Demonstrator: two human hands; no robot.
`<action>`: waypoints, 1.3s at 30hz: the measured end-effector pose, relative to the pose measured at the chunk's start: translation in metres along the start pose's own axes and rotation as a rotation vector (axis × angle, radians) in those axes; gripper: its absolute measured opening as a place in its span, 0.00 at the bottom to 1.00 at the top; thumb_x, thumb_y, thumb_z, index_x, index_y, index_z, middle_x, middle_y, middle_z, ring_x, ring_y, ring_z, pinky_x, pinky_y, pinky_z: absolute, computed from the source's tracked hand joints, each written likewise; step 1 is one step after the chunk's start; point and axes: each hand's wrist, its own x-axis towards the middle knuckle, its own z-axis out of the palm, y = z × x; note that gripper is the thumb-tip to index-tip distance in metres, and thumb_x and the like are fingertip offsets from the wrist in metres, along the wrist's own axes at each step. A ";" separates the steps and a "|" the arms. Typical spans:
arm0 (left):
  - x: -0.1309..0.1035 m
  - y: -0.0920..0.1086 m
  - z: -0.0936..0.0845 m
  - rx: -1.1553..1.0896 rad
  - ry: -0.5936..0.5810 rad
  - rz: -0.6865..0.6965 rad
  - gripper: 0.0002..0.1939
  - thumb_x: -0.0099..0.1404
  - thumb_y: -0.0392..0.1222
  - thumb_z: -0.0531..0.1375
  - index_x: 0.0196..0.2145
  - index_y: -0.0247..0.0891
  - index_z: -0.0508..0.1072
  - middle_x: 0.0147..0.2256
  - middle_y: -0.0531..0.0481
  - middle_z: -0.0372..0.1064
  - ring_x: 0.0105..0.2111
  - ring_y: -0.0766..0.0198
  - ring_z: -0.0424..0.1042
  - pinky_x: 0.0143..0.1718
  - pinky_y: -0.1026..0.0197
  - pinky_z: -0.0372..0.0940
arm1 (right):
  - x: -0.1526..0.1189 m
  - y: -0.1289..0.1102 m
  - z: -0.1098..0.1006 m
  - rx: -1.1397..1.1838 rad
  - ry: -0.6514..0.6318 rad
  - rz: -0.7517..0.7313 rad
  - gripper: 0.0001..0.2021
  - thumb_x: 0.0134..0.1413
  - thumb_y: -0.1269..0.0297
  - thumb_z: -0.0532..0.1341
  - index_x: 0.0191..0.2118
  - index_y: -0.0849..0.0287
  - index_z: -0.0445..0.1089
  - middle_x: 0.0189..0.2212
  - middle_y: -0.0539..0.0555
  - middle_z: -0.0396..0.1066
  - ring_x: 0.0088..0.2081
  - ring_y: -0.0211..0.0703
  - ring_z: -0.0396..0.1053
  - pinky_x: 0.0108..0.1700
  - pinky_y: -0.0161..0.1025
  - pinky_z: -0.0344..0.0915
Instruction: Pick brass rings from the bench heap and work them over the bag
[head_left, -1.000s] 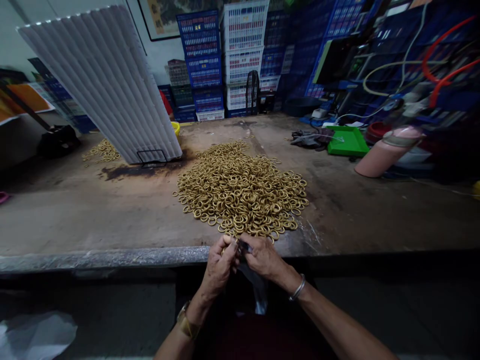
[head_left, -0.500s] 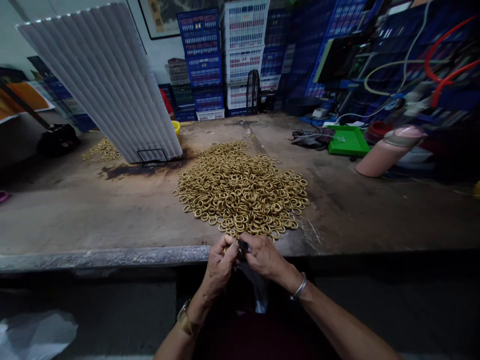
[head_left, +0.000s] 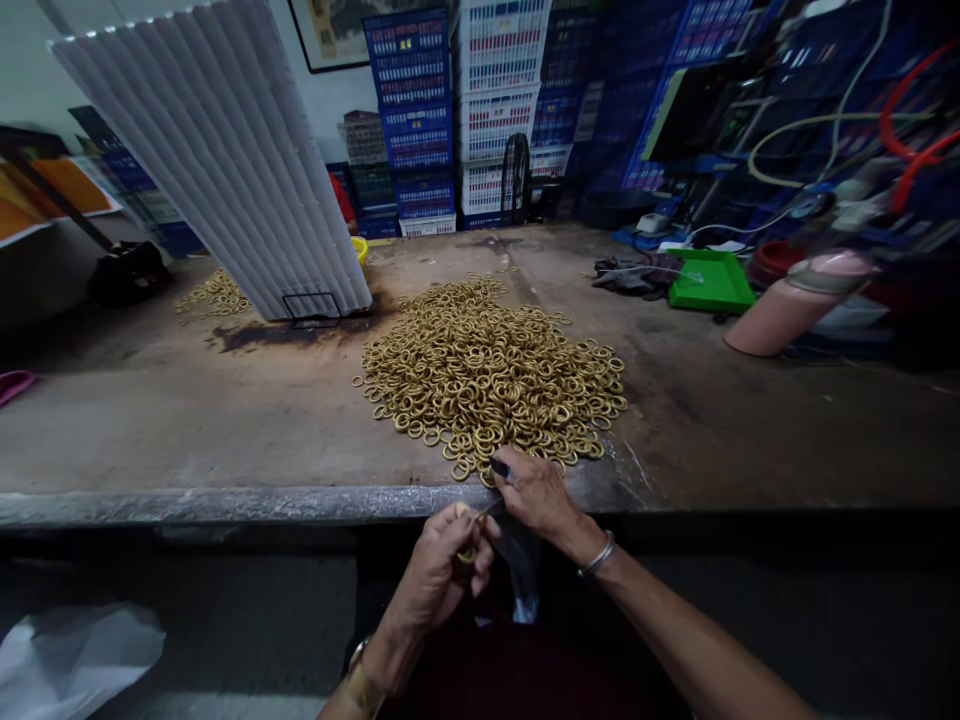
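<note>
A heap of gold-coloured rings (head_left: 495, 370) lies on the worktable in front of me. Just below the table's front edge, my left hand (head_left: 442, 560) is closed around a gold ring (head_left: 466, 556). My right hand (head_left: 538, 498), at the near side of the heap, grips a small dark-handled tool (head_left: 499, 467). Its thin metal end points down toward my left fingertips; I cannot make out its exact kind. Under my right hand hangs a translucent plastic sheet or bag (head_left: 523, 575).
A tall corrugated panel (head_left: 225, 150) leans on the worktable (head_left: 187, 430), with more rings (head_left: 214, 292) behind it. To the right are a green tray (head_left: 712, 280) and a pink bottle (head_left: 787, 310). Stacked crates (head_left: 416, 120) line the back. White plastic (head_left: 82, 655) lies low at left.
My hands were together at the table edge and have come apart. The left has dropped lower with the ring; the right has shifted slightly up and right with the tool. The view has tilted slightly.
</note>
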 end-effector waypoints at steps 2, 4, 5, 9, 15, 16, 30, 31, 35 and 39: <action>0.000 0.000 -0.009 -0.038 0.044 0.008 0.11 0.60 0.45 0.55 0.28 0.33 0.65 0.26 0.50 0.64 0.17 0.75 0.56 0.14 0.71 0.52 | 0.001 -0.005 0.003 -0.007 -0.021 -0.021 0.09 0.50 0.69 0.54 0.39 0.57 0.65 0.34 0.53 0.69 0.36 0.40 0.65 0.34 0.33 0.52; -0.002 0.001 -0.018 -0.090 0.088 0.035 0.10 0.59 0.44 0.56 0.28 0.33 0.65 0.29 0.48 0.66 0.18 0.75 0.57 0.14 0.71 0.52 | 0.001 -0.014 0.005 -0.030 -0.062 -0.033 0.13 0.51 0.68 0.54 0.44 0.56 0.63 0.38 0.53 0.68 0.38 0.41 0.65 0.36 0.34 0.53; -0.003 0.001 -0.021 -0.117 0.103 0.043 0.09 0.59 0.43 0.56 0.28 0.34 0.64 0.30 0.48 0.66 0.18 0.75 0.58 0.14 0.71 0.52 | 0.001 -0.020 0.005 -0.051 -0.092 -0.035 0.15 0.51 0.68 0.54 0.46 0.55 0.62 0.39 0.53 0.68 0.38 0.41 0.65 0.37 0.34 0.53; -0.005 -0.001 -0.033 -0.235 0.124 0.009 0.08 0.59 0.41 0.56 0.36 0.36 0.66 0.29 0.50 0.65 0.18 0.74 0.58 0.14 0.72 0.52 | 0.007 -0.040 0.008 -0.159 -0.168 -0.032 0.16 0.53 0.69 0.53 0.49 0.53 0.60 0.40 0.54 0.66 0.38 0.43 0.64 0.37 0.37 0.53; 0.000 -0.004 -0.045 -0.456 0.204 -0.071 0.08 0.54 0.40 0.61 0.29 0.33 0.69 0.28 0.48 0.65 0.20 0.74 0.59 0.14 0.73 0.51 | 0.017 -0.043 0.015 -0.226 -0.187 -0.004 0.11 0.54 0.73 0.49 0.39 0.55 0.64 0.37 0.54 0.66 0.34 0.42 0.65 0.34 0.37 0.53; 0.001 -0.004 -0.046 -0.478 0.222 -0.065 0.07 0.53 0.39 0.62 0.27 0.33 0.68 0.27 0.49 0.64 0.19 0.75 0.58 0.14 0.73 0.51 | 0.017 -0.042 0.016 -0.227 -0.176 0.011 0.11 0.53 0.73 0.50 0.39 0.55 0.64 0.37 0.54 0.66 0.34 0.41 0.65 0.34 0.37 0.53; 0.033 0.014 -0.021 0.064 0.351 0.227 0.18 0.51 0.46 0.63 0.38 0.38 0.65 0.21 0.58 0.60 0.16 0.74 0.59 0.13 0.73 0.51 | 0.021 -0.026 0.000 0.490 -0.053 -0.014 0.08 0.55 0.65 0.50 0.30 0.59 0.62 0.25 0.48 0.62 0.29 0.34 0.60 0.33 0.31 0.56; 0.035 0.013 -0.019 0.154 0.374 0.267 0.19 0.51 0.47 0.62 0.40 0.38 0.65 0.21 0.58 0.60 0.16 0.74 0.59 0.13 0.73 0.52 | 0.019 -0.025 -0.003 0.565 -0.073 -0.007 0.07 0.54 0.65 0.51 0.29 0.60 0.62 0.25 0.47 0.62 0.28 0.34 0.59 0.32 0.31 0.56; 0.037 0.006 -0.013 0.384 0.363 0.291 0.19 0.54 0.50 0.59 0.39 0.35 0.68 0.17 0.59 0.59 0.14 0.74 0.57 0.14 0.72 0.53 | 0.010 -0.021 -0.010 0.752 -0.149 0.064 0.08 0.51 0.63 0.53 0.27 0.60 0.63 0.21 0.45 0.59 0.24 0.31 0.56 0.26 0.29 0.54; 0.035 0.001 -0.009 0.474 0.340 0.286 0.15 0.55 0.50 0.57 0.33 0.34 0.69 0.15 0.59 0.58 0.12 0.75 0.55 0.14 0.71 0.53 | 0.004 -0.019 -0.010 0.877 -0.183 0.181 0.09 0.49 0.60 0.55 0.26 0.60 0.61 0.15 0.42 0.54 0.18 0.29 0.52 0.20 0.28 0.49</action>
